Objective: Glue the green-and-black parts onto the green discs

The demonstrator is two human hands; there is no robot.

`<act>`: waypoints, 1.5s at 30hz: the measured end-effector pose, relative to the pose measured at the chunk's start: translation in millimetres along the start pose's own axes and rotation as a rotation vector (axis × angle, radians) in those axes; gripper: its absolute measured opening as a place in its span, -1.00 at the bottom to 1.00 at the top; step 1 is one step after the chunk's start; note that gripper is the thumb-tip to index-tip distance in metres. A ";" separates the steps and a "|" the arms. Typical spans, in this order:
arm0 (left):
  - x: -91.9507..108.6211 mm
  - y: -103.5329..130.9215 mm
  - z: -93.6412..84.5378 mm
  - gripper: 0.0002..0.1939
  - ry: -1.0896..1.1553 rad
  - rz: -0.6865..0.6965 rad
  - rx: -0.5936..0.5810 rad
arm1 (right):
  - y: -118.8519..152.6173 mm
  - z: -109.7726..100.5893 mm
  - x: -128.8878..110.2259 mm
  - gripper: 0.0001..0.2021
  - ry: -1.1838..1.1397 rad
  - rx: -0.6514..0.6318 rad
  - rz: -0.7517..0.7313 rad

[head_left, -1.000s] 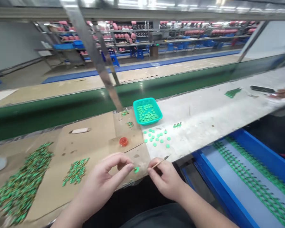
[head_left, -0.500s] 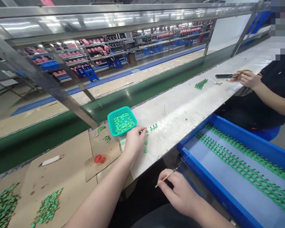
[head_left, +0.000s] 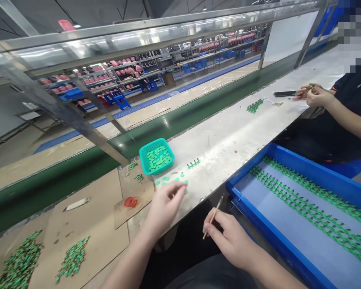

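Note:
My left hand (head_left: pixel 165 202) is over the near edge of the white table, its thumb and forefinger brought together beside a few flat green discs (head_left: pixel 182 175); whatever is between the fingertips is too small to make out. Off the table's edge, my right hand (head_left: pixel 225 237) grips a thin wooden brush (head_left: pixel 212 220), tip up. Behind my left hand sits a teal basket (head_left: pixel 142 158) of green discs. A short row of green pieces with dark upright stems (head_left: pixel 193 163) stands to the right of the basket.
Cardboard (head_left: pixel 102 200) on the left bears green piles (head_left: pixel 72 259), a red cap (head_left: pixel 130 202) and a white tool (head_left: pixel 76 204). At right is a blue tray (head_left: pixel 237 192) with rows of green pieces. A person's hands (head_left: pixel 317 96) work beyond it, near a dark case (head_left: pixel 285 94).
My left hand has drawn back from the row of stemmed pieces toward the near discs. The brush in my right hand has turned more upright. The camera view has shifted slightly.

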State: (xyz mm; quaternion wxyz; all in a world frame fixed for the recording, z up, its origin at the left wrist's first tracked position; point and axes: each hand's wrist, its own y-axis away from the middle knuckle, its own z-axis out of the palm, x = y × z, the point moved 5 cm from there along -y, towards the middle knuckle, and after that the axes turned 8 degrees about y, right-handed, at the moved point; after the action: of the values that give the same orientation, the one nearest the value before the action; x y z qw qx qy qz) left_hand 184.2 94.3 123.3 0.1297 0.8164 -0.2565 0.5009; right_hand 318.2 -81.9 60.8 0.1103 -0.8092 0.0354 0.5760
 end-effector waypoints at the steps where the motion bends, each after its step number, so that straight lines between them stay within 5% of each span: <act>1: 2.7 23.1 0.0 -0.59 0.047 -0.029 -0.077 | -0.6 4.5 -5.7 -0.78 -0.029 -0.044 0.016; 4: 1.1 84.4 -1.8 -0.52 0.252 -0.141 -0.184 | -1.5 25.2 -26.2 -0.66 -0.058 -0.185 0.001; 7: -18.3 121.2 -10.5 -0.42 0.606 -0.304 -0.044 | -0.8 50.9 -38.6 -0.56 -0.104 -0.276 -0.021; 10: -36.3 139.1 -16.2 -0.31 0.778 -0.350 0.116 | 0.7 67.3 -42.3 -0.63 -0.150 -0.160 -0.087; 13: -41.3 149.2 -2.6 -0.32 0.853 -0.407 0.058 | 5.8 74.7 -52.2 -0.33 0.048 0.029 -0.333; 16: -32.8 148.6 13.4 -0.37 0.754 -0.345 -0.170 | 3.3 70.5 -55.5 -0.51 0.169 0.204 -0.391; 18: -28.9 135.9 8.9 -0.48 0.468 -0.181 -0.222 | -6.9 59.5 -51.1 -0.46 0.186 0.304 -0.329; 20: -30.9 111.7 -7.8 -0.62 0.044 0.006 -0.135 | -22.0 46.5 -43.8 -0.47 0.208 0.355 -0.265; 23: -46.8 63.6 -35.7 -0.69 -0.245 0.056 0.040 | -45.1 29.2 -32.3 -0.58 0.268 0.393 -0.195; 28: -59.5 8.7 -44.2 -0.80 -0.431 0.112 -0.015 | -63.8 25.0 -28.7 -0.74 0.354 0.333 -0.226; 31: -65.6 16.3 -45.9 -0.81 -0.493 0.138 -0.005 | -64.8 30.4 -31.7 -0.78 0.371 0.271 -0.274; 37: -94.8 88.3 -83.3 -0.81 -0.437 0.156 0.095 | -64.6 39.1 -35.2 -0.81 0.360 0.200 -0.325; 40: -97.3 114.1 -102.0 -0.83 -0.344 0.166 0.235 | -69.3 47.6 -37.6 -0.82 0.369 0.160 -0.353; 45: -92.2 108.9 -97.1 -0.83 -0.441 0.198 0.335 | -81.4 66.8 -44.3 -0.82 0.405 0.112 -0.419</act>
State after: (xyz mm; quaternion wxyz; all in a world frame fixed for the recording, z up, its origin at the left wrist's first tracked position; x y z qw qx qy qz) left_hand 17.7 75.6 81.8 -0.1153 0.8865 -0.2708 0.3571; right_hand 256.6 8.9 92.8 0.2620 -0.8901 -0.0792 0.3645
